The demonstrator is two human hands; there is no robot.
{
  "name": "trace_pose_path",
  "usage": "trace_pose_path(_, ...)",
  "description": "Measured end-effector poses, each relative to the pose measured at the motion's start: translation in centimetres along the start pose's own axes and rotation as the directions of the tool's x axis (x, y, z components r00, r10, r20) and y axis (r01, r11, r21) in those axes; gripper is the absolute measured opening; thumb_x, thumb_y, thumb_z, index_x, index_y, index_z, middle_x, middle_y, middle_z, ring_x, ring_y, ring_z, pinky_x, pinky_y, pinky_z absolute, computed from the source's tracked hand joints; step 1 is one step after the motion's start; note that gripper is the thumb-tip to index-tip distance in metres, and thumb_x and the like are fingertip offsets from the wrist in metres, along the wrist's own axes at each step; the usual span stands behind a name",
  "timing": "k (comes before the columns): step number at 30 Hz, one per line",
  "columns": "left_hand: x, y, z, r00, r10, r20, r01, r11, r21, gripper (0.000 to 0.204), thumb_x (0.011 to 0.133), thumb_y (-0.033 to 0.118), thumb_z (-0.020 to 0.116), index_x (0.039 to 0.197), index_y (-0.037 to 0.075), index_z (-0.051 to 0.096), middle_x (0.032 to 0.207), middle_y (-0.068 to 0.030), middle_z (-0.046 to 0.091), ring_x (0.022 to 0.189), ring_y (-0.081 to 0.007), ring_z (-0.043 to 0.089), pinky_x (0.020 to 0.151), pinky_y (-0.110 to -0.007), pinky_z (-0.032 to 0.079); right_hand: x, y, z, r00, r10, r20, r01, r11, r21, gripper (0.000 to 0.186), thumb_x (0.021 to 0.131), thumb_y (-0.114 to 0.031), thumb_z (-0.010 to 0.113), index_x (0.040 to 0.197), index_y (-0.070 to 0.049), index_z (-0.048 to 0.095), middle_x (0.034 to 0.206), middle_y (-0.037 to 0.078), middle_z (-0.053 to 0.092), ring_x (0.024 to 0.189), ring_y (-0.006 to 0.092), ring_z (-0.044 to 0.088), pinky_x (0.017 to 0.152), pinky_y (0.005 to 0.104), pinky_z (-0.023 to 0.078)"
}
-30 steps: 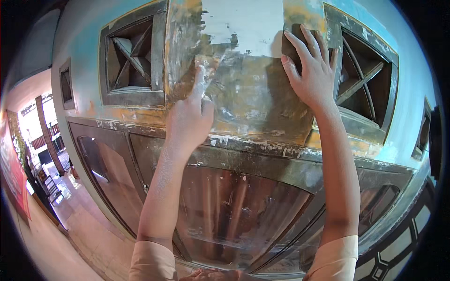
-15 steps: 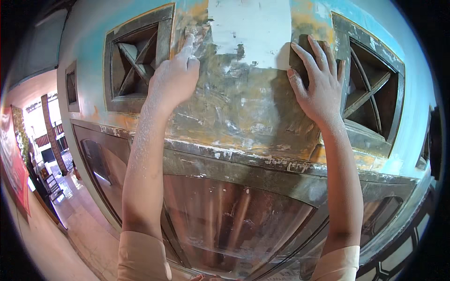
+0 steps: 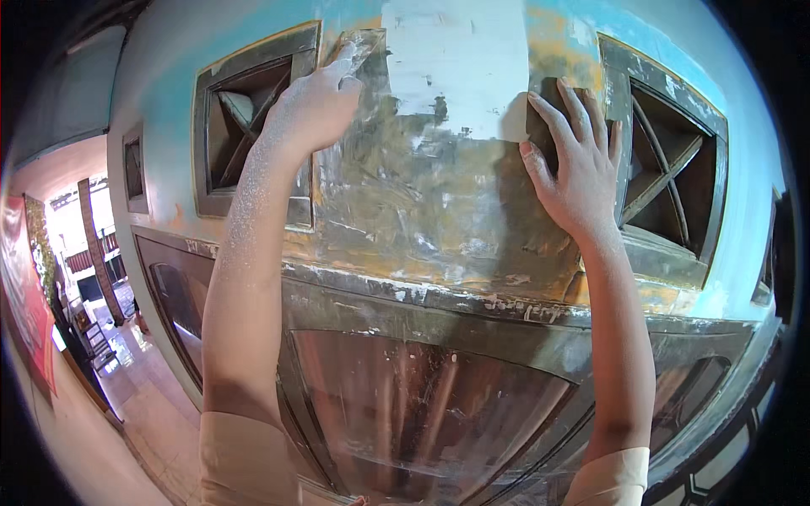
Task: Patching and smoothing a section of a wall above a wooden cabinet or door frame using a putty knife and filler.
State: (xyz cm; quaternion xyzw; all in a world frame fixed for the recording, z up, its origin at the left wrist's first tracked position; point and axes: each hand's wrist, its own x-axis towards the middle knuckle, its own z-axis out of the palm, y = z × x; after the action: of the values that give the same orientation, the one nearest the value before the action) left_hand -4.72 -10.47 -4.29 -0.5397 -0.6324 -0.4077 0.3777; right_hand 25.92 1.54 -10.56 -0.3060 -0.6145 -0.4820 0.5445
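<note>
My left hand [image 3: 312, 110] is dusted with white powder and closed around a flat scraper [image 3: 369, 44], its index finger stretched along the blade. The handle is hidden in my palm. The blade lies against the wall beside a white patch [image 3: 460, 76], close to the left vent frame [image 3: 207, 135]. My right hand [image 3: 578, 160] rests open with fingers spread on the wall, next to the right vent opening [image 3: 666, 160]. Between my hands, the wall [image 3: 405, 211] is scraped to brownish grey with orange and white flecks.
Below runs a dark wooden ledge [image 3: 422, 295] with chipped paint, above a glazed panel [image 3: 413, 396] with curtains behind it. Turquoise paint [image 3: 173, 101] covers the outer wall. At the far left, a bright passage with a tiled floor [image 3: 148, 396] opens beside a red banner [image 3: 29, 295].
My left hand and the scraper have moved up along the wall, and the blade now shows more. The right hand keeps its place on the wall while the view has shifted slightly.
</note>
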Motion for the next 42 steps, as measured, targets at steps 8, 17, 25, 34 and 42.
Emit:
trace_pose_path(8,2.9,-0.1,-0.5,0.997,0.068,-0.039,-0.07,0.997,-0.043,0.055,0.101,0.031,0.038,0.149,0.006,0.049,0.133,-0.0296,0.061,0.121,-0.0467,0.059,0.104,-0.051,0.045,0.0,-0.4,-0.4,1.0,0.006,0.005,-0.006,1.0,0.003,0.055,0.099,-0.047,0.06,0.151,-0.035,0.048,0.166,0.002,0.035,0.156,0.0306,0.023,0.125,0.0637,0.013)
trace_pose_path(17,5.6,2.2,-3.4,0.989,0.125,0.08,-0.131,0.988,0.081,0.033,0.099,0.019,0.044,0.113,0.001,0.068,0.111,-0.0258,0.071,0.102,-0.0407,0.07,0.089,-0.052,0.055,-0.1,-0.2,-0.2,1.0,-0.002,0.008,0.003,1.0,-0.018,0.054,0.099,-0.047,0.06,0.151,-0.033,0.049,0.165,0.003,0.035,0.156,0.0314,0.024,0.125,0.0638,0.014)
trace_pose_path(25,11.7,-2.0,-3.3,0.99,0.143,0.018,-0.142,0.988,-0.065,0.044,0.107,0.032,0.035,0.115,-0.003,0.061,0.097,-0.0229,0.067,0.08,-0.0317,0.069,0.069,-0.047,0.052,0.0,-0.6,-0.4,1.0,-0.008,0.005,0.009,1.0,-0.023,0.055,0.099,-0.047,0.06,0.151,-0.033,0.048,0.166,0.003,0.034,0.156,0.032,0.024,0.125,0.0636,0.013)
trace_pose_path(34,13.0,1.9,-6.3,0.96,0.114,0.256,-0.183,0.946,0.266,0.046,0.082,0.038,0.071,0.115,0.007,0.077,0.114,-0.024,0.073,0.104,-0.0329,0.071,0.088,-0.043,0.055,0.0,-0.6,-0.5,1.0,-0.005,-0.005,0.005,1.0,-0.003,0.055,0.098,-0.046,0.061,0.151,-0.032,0.049,0.166,0.003,0.034,0.156,0.0325,0.024,0.125,0.0634,0.014)
trace_pose_path(42,11.5,3.8,-6.2,0.999,0.049,0.011,-0.049,0.999,0.012,0.074,0.089,0.058,0.066,0.136,0.0,0.064,0.147,-0.0238,0.057,0.135,-0.0352,0.056,0.11,-0.043,0.045,-0.2,-0.5,-0.3,1.0,-0.002,0.013,0.002,1.0,-0.002,0.056,0.098,-0.046,0.062,0.151,-0.033,0.049,0.165,0.003,0.034,0.155,0.0323,0.025,0.125,0.0635,0.014)
